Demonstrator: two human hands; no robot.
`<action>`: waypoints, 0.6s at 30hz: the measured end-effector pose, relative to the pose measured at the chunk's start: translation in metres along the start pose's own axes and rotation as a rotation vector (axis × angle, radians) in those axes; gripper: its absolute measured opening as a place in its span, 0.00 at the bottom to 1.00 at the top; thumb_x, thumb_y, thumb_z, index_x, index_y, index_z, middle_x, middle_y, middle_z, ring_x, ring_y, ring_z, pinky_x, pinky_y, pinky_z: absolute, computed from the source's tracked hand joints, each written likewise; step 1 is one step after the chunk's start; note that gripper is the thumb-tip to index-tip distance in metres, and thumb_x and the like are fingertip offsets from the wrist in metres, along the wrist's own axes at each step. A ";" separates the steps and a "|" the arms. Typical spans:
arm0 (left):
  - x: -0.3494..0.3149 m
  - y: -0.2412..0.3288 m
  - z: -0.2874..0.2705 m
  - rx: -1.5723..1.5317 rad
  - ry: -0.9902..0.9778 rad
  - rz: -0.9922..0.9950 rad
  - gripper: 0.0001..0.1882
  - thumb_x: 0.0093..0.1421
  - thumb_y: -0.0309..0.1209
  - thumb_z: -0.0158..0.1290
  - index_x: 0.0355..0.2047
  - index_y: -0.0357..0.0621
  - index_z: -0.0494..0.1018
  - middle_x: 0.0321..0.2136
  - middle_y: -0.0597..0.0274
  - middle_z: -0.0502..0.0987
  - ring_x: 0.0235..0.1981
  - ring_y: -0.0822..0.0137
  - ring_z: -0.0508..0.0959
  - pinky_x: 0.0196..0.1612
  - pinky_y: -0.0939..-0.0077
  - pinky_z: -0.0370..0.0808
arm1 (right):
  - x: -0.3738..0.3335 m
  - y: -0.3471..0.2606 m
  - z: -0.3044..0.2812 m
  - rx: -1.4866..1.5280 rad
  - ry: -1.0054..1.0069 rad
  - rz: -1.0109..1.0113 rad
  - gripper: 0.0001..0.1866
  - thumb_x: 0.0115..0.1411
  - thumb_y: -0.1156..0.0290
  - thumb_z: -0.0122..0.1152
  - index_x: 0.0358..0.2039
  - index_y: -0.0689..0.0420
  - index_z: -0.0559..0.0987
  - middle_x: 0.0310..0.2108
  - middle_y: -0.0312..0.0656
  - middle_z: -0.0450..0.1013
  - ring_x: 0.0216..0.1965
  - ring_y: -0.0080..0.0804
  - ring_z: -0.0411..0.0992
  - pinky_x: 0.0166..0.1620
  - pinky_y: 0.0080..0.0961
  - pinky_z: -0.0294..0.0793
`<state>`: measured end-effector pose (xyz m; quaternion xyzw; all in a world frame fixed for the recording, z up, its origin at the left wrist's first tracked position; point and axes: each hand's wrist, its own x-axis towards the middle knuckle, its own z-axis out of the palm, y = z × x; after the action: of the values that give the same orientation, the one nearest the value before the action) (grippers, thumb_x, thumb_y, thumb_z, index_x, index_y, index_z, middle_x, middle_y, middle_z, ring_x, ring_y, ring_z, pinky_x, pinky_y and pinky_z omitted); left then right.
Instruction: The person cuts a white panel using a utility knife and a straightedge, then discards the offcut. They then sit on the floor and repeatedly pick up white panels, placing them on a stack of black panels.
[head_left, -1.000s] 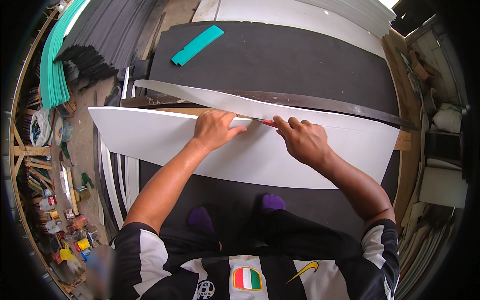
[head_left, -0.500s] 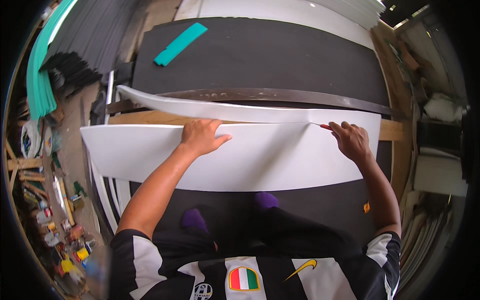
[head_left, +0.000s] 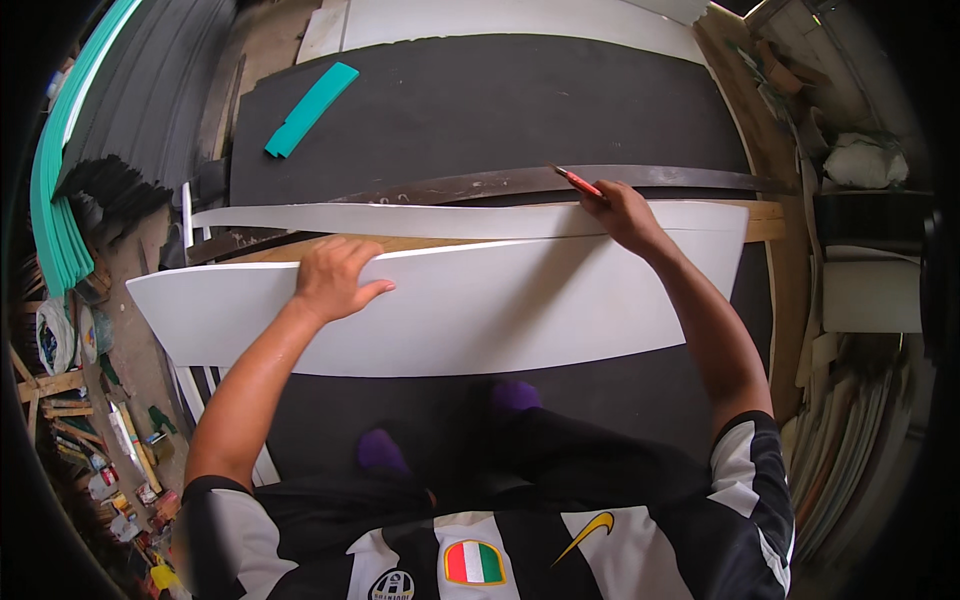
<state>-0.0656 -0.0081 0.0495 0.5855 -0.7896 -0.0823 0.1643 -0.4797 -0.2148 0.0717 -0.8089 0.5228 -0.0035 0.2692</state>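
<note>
A long white foam sheet [head_left: 440,310] lies across in front of me, with a cut running along its far side. My left hand [head_left: 338,278] grips its far edge, fingers curled over and thumb stretched along the near face. Beyond the cut, a narrow white strip [head_left: 400,219] has come apart at the left and still meets the sheet toward the right. My right hand [head_left: 622,215] is closed around a slim red-handled knife [head_left: 582,184]. The blade points up and left, off the foam, over a long dark metal bar [head_left: 470,186].
A wooden board [head_left: 420,244] shows through the gap. Past the bar lies a black sheet [head_left: 500,110] bearing a turquoise strip [head_left: 312,110]. Stacked grey sheets [head_left: 150,90] and turquoise strips [head_left: 62,200] stand at left, above cluttered bottles and scraps [head_left: 120,500]. Purple-socked feet [head_left: 515,396] are below.
My right hand has lifted the knife off the cut and moved left and away from me. The narrow strip's raised left end has dropped lower. My left hand keeps its grip on the sheet.
</note>
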 end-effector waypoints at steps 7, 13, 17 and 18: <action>0.029 0.064 0.022 -0.134 -0.193 -0.206 0.23 0.59 0.53 0.65 0.37 0.44 0.83 0.29 0.55 0.84 0.33 0.50 0.84 0.36 0.55 0.80 | -0.015 -0.085 -0.002 0.085 -0.158 0.015 0.16 0.68 0.60 0.62 0.43 0.62 0.81 0.35 0.54 0.80 0.40 0.53 0.79 0.44 0.44 0.73; 0.029 0.070 0.044 -0.212 -0.045 -0.222 0.21 0.59 0.52 0.65 0.38 0.48 0.85 0.26 0.59 0.84 0.30 0.52 0.85 0.32 0.57 0.80 | -0.041 -0.080 0.001 -0.190 0.285 -0.341 0.15 0.69 0.60 0.62 0.47 0.58 0.79 0.36 0.50 0.81 0.40 0.50 0.79 0.43 0.44 0.75; 0.032 0.069 0.044 -0.185 -0.077 -0.241 0.20 0.58 0.51 0.65 0.38 0.48 0.85 0.27 0.58 0.85 0.30 0.53 0.85 0.33 0.58 0.80 | -0.084 -0.080 0.009 -0.416 0.201 -0.487 0.14 0.68 0.60 0.63 0.52 0.45 0.76 0.28 0.36 0.76 0.27 0.41 0.79 0.26 0.37 0.76; 0.033 0.070 0.044 -0.194 -0.098 -0.261 0.21 0.58 0.52 0.65 0.39 0.48 0.86 0.28 0.57 0.85 0.31 0.52 0.85 0.34 0.57 0.80 | -0.090 -0.082 0.015 -0.444 0.226 -0.528 0.13 0.67 0.59 0.63 0.50 0.43 0.77 0.26 0.36 0.74 0.26 0.36 0.79 0.23 0.34 0.74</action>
<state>-0.1523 -0.0211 0.0362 0.6597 -0.7022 -0.2075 0.1693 -0.4472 -0.1068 0.1198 -0.9493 0.3102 -0.0488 0.0173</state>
